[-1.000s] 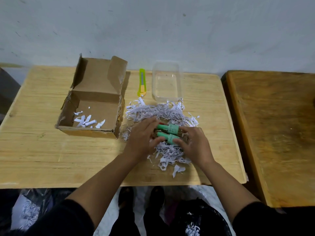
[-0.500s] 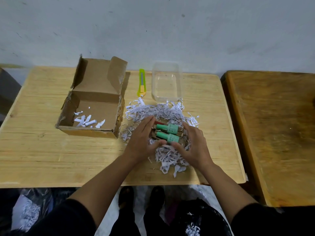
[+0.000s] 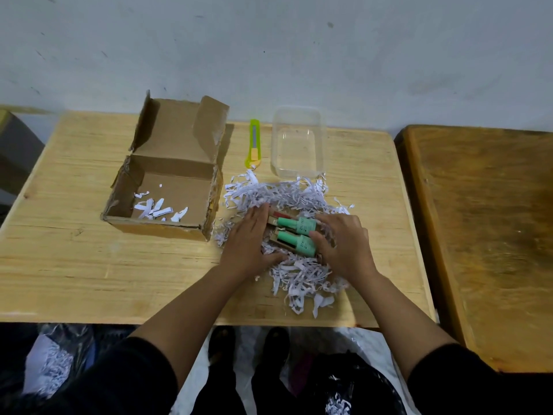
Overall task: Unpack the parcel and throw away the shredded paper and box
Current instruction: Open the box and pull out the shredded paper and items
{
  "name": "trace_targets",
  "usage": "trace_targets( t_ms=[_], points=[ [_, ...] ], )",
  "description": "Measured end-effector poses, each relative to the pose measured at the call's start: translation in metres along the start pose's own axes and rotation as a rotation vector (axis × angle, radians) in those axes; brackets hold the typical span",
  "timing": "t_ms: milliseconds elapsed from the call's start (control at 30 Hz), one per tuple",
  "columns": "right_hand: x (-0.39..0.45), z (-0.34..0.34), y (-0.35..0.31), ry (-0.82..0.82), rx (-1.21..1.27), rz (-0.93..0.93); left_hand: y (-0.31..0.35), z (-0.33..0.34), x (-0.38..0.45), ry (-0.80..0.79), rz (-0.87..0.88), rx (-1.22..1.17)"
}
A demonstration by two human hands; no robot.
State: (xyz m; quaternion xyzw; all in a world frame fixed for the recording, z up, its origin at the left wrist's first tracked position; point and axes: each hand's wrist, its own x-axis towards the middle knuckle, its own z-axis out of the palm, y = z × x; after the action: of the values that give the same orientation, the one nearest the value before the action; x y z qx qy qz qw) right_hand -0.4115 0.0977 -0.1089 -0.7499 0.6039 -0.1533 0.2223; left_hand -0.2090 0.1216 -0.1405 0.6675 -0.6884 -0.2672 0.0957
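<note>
Two mint-green bottles [image 3: 297, 235] lie side by side on a pile of white shredded paper [image 3: 281, 196] in the middle of the light wooden table [image 3: 89, 265]. My left hand [image 3: 250, 242] lies flat against their left ends, thumb in the shreds. My right hand [image 3: 344, 244] rests on their right ends, fingers stretched out. Neither hand lifts anything. The open cardboard box [image 3: 167, 163] stands at the left with its flaps up; a few paper strips lie on its floor.
A green and yellow utility knife [image 3: 254, 143] and a clear plastic tub [image 3: 297, 142] sit behind the pile by the wall. A darker wooden table [image 3: 484, 235] adjoins on the right. Black bin bags [image 3: 344, 390] holding shreds lie below the table's front edge.
Both hands have slid apart and slightly toward me, so more of the two green bottles shows. The bottles and box have stayed in place.
</note>
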Motion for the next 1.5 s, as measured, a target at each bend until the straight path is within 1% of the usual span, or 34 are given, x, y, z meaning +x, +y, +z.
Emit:
trace_targets(
  t_ms=[133, 233, 333, 400, 567, 700, 833, 900, 1000, 1167, 1233, 1400, 1500],
  points=[
    [0.020, 0.001, -0.002, -0.080, -0.025, -0.008, -0.001, -0.001, 0.000, -0.002, -0.004, -0.007],
    [0.028, -0.002, -0.002, -0.129, -0.094, -0.052, 0.000, -0.002, 0.000, 0.008, -0.006, -0.031],
    [0.032, -0.006, -0.007, -0.130, -0.151, -0.091, -0.001, -0.002, 0.001, 0.003, -0.017, -0.050],
    [0.032, -0.010, -0.012, -0.118, -0.159, -0.083, 0.000, -0.003, 0.001, -0.003, -0.025, -0.058],
    [0.027, -0.031, -0.018, -0.133, 0.033, 0.019, -0.001, -0.005, 0.000, -0.010, -0.015, -0.051],
    [0.018, -0.041, -0.014, -0.096, 0.171, 0.057, -0.002, -0.006, 0.000, -0.015, 0.016, -0.010],
    [0.014, -0.043, -0.006, -0.077, 0.430, 0.192, -0.002, -0.006, 0.000, -0.015, 0.018, 0.001],
    [0.015, -0.045, -0.003, -0.045, 0.529, 0.245, -0.003, -0.005, 0.000, -0.013, 0.022, 0.000],
    [0.028, -0.047, 0.003, 0.109, 0.593, 0.302, -0.004, -0.005, 0.000, -0.007, 0.024, -0.002],
    [0.072, -0.043, 0.017, 0.339, 0.561, 0.473, -0.006, -0.005, 0.000, 0.013, 0.038, -0.012],
    [0.092, -0.042, 0.024, 0.401, 0.540, 0.525, -0.006, -0.004, 0.001, 0.029, 0.050, -0.024],
    [0.126, -0.037, 0.035, 0.369, 0.427, 0.615, -0.006, -0.003, 0.001, 0.037, 0.028, -0.039],
    [0.135, -0.033, 0.038, 0.335, 0.396, 0.616, -0.005, -0.003, 0.001, 0.029, 0.022, -0.042]
  ],
)
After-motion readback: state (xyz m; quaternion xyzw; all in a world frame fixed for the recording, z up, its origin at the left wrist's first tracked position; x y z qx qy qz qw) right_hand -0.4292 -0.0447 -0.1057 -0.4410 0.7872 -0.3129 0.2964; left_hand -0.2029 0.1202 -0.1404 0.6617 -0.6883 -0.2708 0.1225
